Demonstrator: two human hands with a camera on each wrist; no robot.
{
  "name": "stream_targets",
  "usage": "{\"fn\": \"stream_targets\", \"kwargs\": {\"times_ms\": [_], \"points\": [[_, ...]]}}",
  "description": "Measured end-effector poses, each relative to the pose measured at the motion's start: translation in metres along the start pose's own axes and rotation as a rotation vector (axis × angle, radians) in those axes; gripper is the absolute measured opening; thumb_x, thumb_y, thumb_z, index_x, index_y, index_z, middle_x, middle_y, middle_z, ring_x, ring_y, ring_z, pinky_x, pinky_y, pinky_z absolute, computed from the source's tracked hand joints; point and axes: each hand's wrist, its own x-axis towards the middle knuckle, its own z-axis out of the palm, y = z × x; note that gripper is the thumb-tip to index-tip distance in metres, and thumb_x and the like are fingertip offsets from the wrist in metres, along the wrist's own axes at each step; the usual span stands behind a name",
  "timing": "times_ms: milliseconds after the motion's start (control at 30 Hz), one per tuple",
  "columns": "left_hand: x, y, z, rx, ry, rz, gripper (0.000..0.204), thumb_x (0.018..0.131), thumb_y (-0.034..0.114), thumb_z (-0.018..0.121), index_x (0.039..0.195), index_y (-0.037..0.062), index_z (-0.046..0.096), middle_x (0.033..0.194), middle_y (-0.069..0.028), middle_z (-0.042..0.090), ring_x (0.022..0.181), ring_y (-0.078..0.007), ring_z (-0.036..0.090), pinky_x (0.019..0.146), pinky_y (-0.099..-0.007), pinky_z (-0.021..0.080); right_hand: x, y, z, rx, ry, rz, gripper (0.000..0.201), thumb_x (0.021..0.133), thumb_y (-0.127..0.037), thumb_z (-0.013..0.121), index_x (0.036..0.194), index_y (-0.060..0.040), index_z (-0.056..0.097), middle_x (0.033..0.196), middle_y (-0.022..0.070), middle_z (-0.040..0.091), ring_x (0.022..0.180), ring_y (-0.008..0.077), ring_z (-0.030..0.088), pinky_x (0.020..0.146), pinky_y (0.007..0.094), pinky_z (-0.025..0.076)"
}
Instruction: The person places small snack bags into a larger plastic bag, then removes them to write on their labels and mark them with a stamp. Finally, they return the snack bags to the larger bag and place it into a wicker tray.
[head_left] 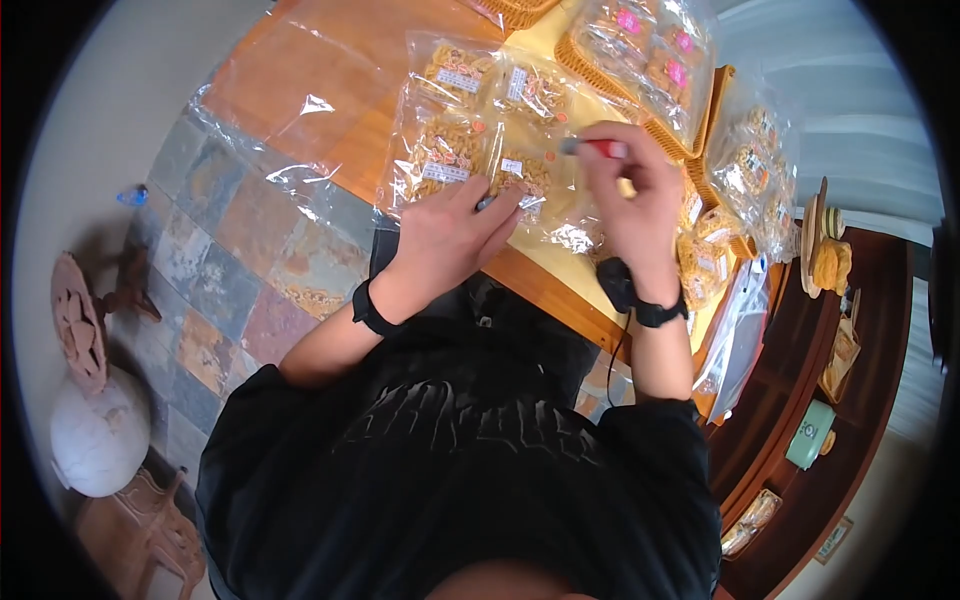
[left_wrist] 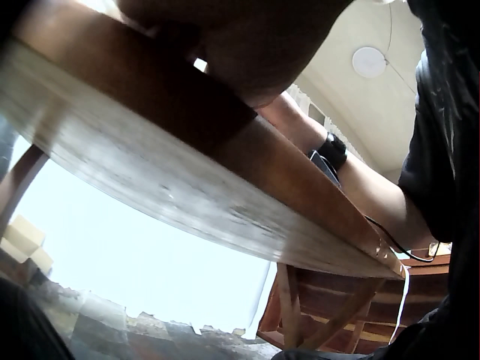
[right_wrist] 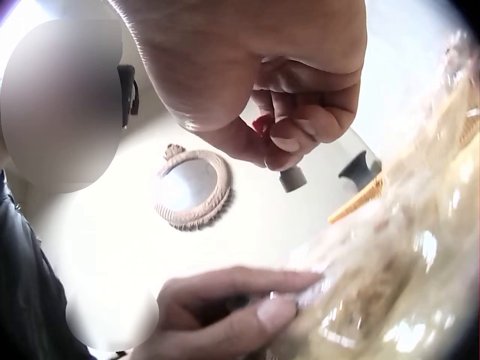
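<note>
My right hand [head_left: 637,185] pinches a short red stick with a grey end [right_wrist: 292,178] between thumb and fingertips, raised over the right side of a clear plastic bag [head_left: 487,125]. Several smaller packs of golden twisted snacks, with white labels and orange dots, lie inside that bag. On its near edge rests my left hand [head_left: 445,235]. Its thumb and fingers close around a small grey piece [head_left: 485,203], mostly hidden by them. From the right wrist, the left fingertips [right_wrist: 277,311] show right at the bag's shiny film. Only the left hand's shadowed underside appears in the left wrist view.
An empty-looking clear bag [head_left: 290,100] spreads over the wooden table's [head_left: 560,295] left part. Wicker baskets [head_left: 590,75] with bagged snacks stand at the back right, more snack packs [head_left: 703,270] near the right wrist. A dark wooden shelf [head_left: 770,440] stands right of the table.
</note>
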Motion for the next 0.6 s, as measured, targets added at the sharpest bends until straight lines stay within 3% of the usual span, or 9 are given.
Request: {"fn": "stream_targets", "kwargs": {"times_ms": [33, 233, 333, 400, 433, 500, 533, 600], "points": [[-0.001, 0.000, 0.001, 0.003, 0.001, -0.002, 0.029, 0.084, 0.022, 0.075, 0.113, 0.0199, 0.072, 0.076, -0.0024, 0.050, 0.059, -0.0200, 0.058, 0.050, -0.0327, 0.045, -0.002, -0.004, -0.009, 0.085, 0.083, 0.013, 0.016, 0.090, 0.003, 0.068, 0.104, -0.0025, 0.068, 0.083, -0.0034, 0.067, 0.064, -0.0010, 0.048, 0.057, 0.0162, 0.038], [0.001, 0.001, -0.004, -0.007, -0.035, -0.014, 0.029, 0.085, 0.022, 0.075, 0.114, 0.0197, 0.072, 0.075, -0.0027, 0.052, 0.057, -0.0213, 0.058, 0.051, -0.0332, 0.046, -0.046, -0.008, -0.042, 0.121, 0.133, 0.119, 0.020, 0.089, 0.005, 0.068, 0.109, 0.0007, 0.065, 0.087, -0.0009, 0.066, 0.072, 0.0012, 0.054, 0.064, 0.0168, 0.042], [0.006, 0.008, -0.024, -0.128, -0.161, -0.054, 0.038, 0.089, 0.017, 0.068, 0.127, 0.0138, 0.064, 0.082, -0.0061, 0.053, 0.064, -0.0248, 0.060, 0.053, -0.0352, 0.049, -0.069, -0.015, -0.049, 0.167, 0.167, 0.168, 0.025, 0.089, 0.009, 0.066, 0.112, 0.0015, 0.062, 0.089, 0.0009, 0.066, 0.076, 0.0045, 0.059, 0.068, 0.0194, 0.045], [0.011, 0.015, -0.037, -0.446, -0.291, -0.156, 0.051, 0.092, 0.009, 0.060, 0.142, 0.0069, 0.051, 0.093, -0.0101, 0.056, 0.075, -0.0303, 0.062, 0.066, -0.0358, 0.052, -0.084, -0.014, -0.054, 0.261, 0.233, 0.157, 0.026, 0.088, 0.012, 0.064, 0.111, 0.0021, 0.059, 0.089, 0.0026, 0.066, 0.078, 0.0069, 0.061, 0.069, 0.0205, 0.046], [0.011, 0.019, -0.036, -0.443, -0.299, -0.149, 0.051, 0.092, 0.009, 0.060, 0.142, 0.0069, 0.051, 0.093, -0.0101, 0.056, 0.075, -0.0303, 0.062, 0.066, -0.0358, 0.052, -0.092, -0.013, -0.056, 0.340, 0.222, 0.152, 0.026, 0.086, 0.014, 0.064, 0.109, 0.0023, 0.058, 0.093, 0.0051, 0.066, 0.082, 0.0098, 0.063, 0.073, 0.0221, 0.048], [0.012, 0.029, -0.033, -0.684, -0.288, -0.075, 0.054, 0.095, 0.003, 0.051, 0.148, -0.0004, 0.040, 0.108, -0.0146, 0.058, 0.089, -0.0350, 0.061, 0.081, -0.0365, 0.051, -0.103, -0.016, -0.057, 0.359, 0.216, 0.146, 0.027, 0.085, 0.014, 0.064, 0.109, 0.0023, 0.058, 0.095, 0.0060, 0.066, 0.084, 0.0104, 0.063, 0.074, 0.0225, 0.048], [0.013, 0.034, -0.033, -0.682, -0.300, -0.064, 0.054, 0.095, 0.003, 0.051, 0.148, -0.0004, 0.040, 0.108, -0.0146, 0.058, 0.089, -0.0350, 0.061, 0.081, -0.0365, 0.051, -0.107, -0.017, -0.055, 0.374, 0.200, 0.138, 0.028, 0.085, 0.013, 0.065, 0.110, 0.0023, 0.058, 0.097, 0.0069, 0.065, 0.086, 0.0110, 0.062, 0.076, 0.0229, 0.048], [0.014, 0.047, -0.034, -0.824, -0.469, -0.213, 0.054, 0.097, 0.000, 0.050, 0.149, -0.0020, 0.037, 0.112, -0.0170, 0.059, 0.098, -0.0358, 0.060, 0.090, -0.0368, 0.048, -0.111, -0.019, -0.052, 0.393, 0.206, 0.130, 0.028, 0.083, 0.013, 0.065, 0.108, 0.0020, 0.059, 0.100, 0.0080, 0.065, 0.089, 0.0113, 0.061, 0.078, 0.0236, 0.048]]}}
